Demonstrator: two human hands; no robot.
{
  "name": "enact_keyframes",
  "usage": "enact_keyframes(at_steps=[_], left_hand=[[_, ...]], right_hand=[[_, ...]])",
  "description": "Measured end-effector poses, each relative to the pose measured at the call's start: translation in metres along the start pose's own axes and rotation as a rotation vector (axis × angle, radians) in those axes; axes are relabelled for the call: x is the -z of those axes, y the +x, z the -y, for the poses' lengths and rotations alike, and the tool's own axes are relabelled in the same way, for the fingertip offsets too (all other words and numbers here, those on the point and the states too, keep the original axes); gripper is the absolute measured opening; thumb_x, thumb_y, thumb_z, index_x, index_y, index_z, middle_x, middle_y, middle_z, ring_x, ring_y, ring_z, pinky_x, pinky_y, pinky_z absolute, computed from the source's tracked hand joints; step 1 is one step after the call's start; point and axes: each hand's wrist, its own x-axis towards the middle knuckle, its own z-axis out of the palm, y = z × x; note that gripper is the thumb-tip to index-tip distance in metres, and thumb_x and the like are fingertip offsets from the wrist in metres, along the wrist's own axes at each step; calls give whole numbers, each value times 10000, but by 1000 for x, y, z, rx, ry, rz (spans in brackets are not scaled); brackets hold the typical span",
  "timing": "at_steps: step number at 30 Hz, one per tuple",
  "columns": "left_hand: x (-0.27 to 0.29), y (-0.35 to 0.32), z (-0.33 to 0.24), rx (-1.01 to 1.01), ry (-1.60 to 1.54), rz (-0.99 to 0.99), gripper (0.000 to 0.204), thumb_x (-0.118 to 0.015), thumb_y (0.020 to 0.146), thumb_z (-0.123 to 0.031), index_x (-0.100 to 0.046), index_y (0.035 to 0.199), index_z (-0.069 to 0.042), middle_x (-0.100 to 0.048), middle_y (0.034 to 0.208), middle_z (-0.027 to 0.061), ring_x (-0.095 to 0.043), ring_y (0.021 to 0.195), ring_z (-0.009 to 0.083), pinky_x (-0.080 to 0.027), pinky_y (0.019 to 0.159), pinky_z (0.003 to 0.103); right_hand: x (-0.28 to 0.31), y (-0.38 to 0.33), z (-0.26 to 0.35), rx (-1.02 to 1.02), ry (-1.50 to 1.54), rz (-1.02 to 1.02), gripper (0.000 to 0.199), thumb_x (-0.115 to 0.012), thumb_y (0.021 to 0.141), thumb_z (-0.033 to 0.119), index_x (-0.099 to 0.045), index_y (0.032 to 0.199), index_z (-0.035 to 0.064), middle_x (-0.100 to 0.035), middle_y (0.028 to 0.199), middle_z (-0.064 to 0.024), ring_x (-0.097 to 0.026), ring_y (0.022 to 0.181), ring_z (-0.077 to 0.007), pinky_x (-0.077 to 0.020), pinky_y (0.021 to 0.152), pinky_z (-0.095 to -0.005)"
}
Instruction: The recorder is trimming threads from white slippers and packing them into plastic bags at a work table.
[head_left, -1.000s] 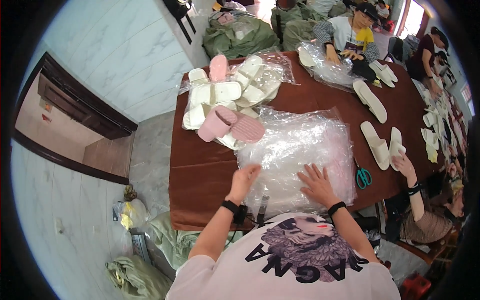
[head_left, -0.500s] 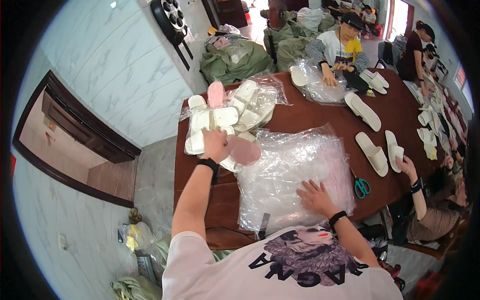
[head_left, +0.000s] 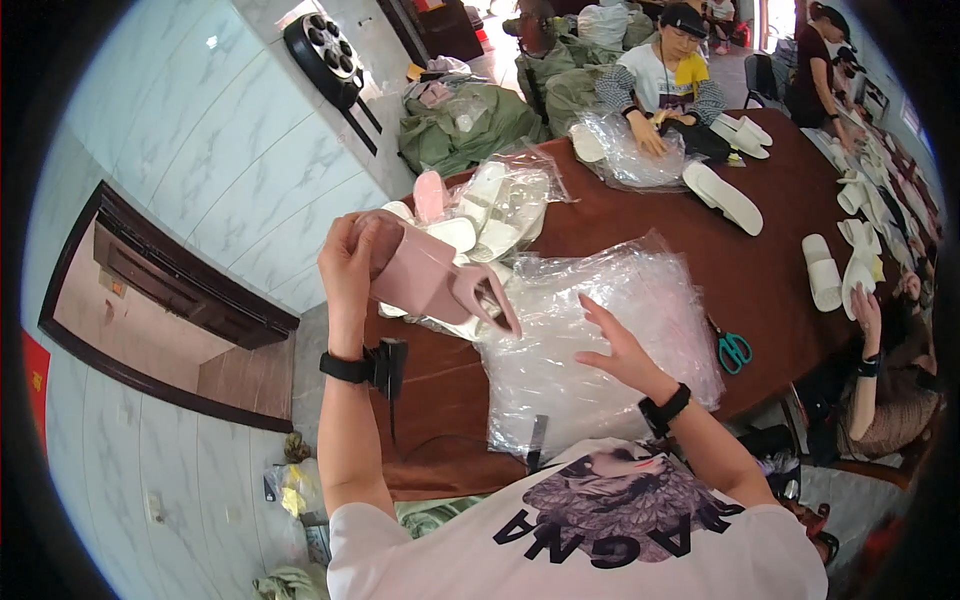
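Note:
My left hand [head_left: 350, 260] grips a pink slide slipper [head_left: 425, 275] by one end and holds it up above the table. Its strap end points to the right; whether a second slipper lies behind it, I cannot tell. My right hand [head_left: 622, 345] is open, fingers apart, in the air above a stack of clear plastic bags [head_left: 590, 390]. Beyond my left hand lies a pile of white slippers [head_left: 490, 235], some of them in clear bags, with another pink slipper [head_left: 430, 195] among them.
Teal-handled scissors [head_left: 735, 347] lie to the right of the bags on the brown-covered table [head_left: 620, 215]. Across it, a person [head_left: 665, 90] handles a clear bag. At the right, another person's hand [head_left: 866, 312] touches white slippers [head_left: 822, 272]. Green sacks [head_left: 465, 125] stand behind.
My left hand has lifted the pink slipper off the pile, up and to the left. My right hand has risen from the bags. At the right, the other person's white slippers have shifted rightward.

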Motion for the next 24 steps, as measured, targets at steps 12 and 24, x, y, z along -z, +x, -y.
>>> enact_keyframes(at_steps=[12,24], left_hand=[[-137,-110,-56,425,-671,-11,274,-530,999,-221,-584,1093,30,-613,1040,55,-542,963,118,-431,868,261],[-238,-188,-109,-614,-297,517,526,-750,715,-104,-590,1212,-40,-545,1228,149,-519,1159,345,-413,990,494]], right_hand=[[5,-20,43,162,-145,-26,1152,-806,764,295,15,1543,77,-35,1603,-180,-95,1479,-331,-128,1192,-388],[103,-46,33,-245,821,-463,258,-496,959,177,-585,1167,51,-626,1086,-58,-574,1091,-164,-469,959,-318]])
